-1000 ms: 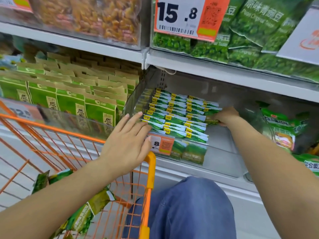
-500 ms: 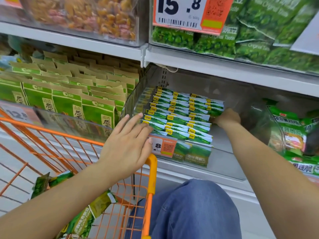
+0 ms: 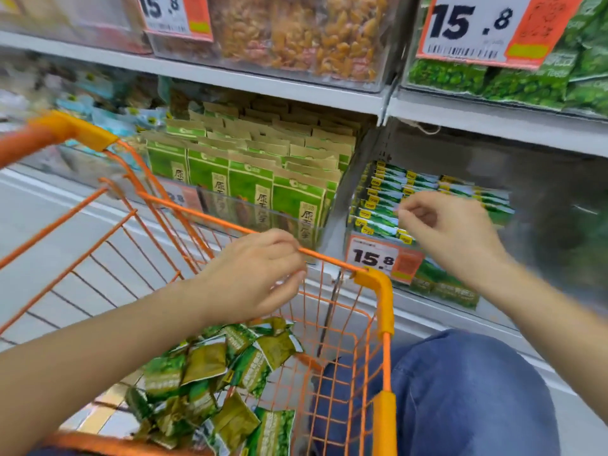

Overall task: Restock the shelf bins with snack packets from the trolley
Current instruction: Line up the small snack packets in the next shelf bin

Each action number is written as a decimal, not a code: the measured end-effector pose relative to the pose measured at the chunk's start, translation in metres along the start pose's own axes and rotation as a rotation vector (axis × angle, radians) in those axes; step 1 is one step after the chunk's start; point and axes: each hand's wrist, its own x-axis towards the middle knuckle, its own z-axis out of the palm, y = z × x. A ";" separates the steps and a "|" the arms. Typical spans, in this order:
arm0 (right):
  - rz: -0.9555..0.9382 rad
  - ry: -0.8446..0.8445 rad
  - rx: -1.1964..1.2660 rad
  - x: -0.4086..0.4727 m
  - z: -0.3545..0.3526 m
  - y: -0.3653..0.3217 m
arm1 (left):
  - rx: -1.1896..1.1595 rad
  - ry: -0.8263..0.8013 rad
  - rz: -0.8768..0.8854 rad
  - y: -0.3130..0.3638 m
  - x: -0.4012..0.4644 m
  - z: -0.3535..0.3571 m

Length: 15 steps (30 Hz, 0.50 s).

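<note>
Several loose green snack packets (image 3: pixel 217 370) lie in a heap in the bottom of the orange wire trolley (image 3: pixel 378 284). My left hand (image 3: pixel 253 278) hovers over the trolley's far rim with its fingers loosely curled and no packet in them. My right hand (image 3: pixel 450 235) hangs in front of the clear shelf bin (image 3: pixel 358 179), fingers also loosely curled and empty. Inside that bin, green packets with yellow tabs (image 3: pixel 388 195) stand in neat rows on the left; the bin's right part is blurred.
A 15.8 price label (image 3: pixel 378 258) is fixed to the bin's front. Left of it is a bin of green and kraft packets (image 3: pixel 250 179). The shelf above holds nut bags (image 3: pixel 296 34) and green pea bags (image 3: pixel 526 77). My knee in jeans (image 3: pixel 460 390) is beside the trolley.
My right hand has come out of the bin, empty. My left hand left the bin's front and moved down over the trolley. The view swung left and down, showing the packets in the trolley.
</note>
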 end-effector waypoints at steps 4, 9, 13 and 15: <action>-0.339 -0.133 -0.023 -0.037 0.043 -0.068 | 0.092 -0.792 -0.343 -0.020 -0.037 -0.003; -0.420 -0.642 -0.203 -0.044 0.101 -0.088 | 0.035 -1.489 -0.521 -0.030 -0.080 0.034; -0.457 -0.769 -0.262 -0.043 0.112 -0.083 | 0.206 -1.627 -0.475 -0.017 -0.091 0.053; -0.445 -0.756 -0.210 -0.042 0.109 -0.079 | 0.246 -1.596 -0.399 -0.010 -0.083 0.056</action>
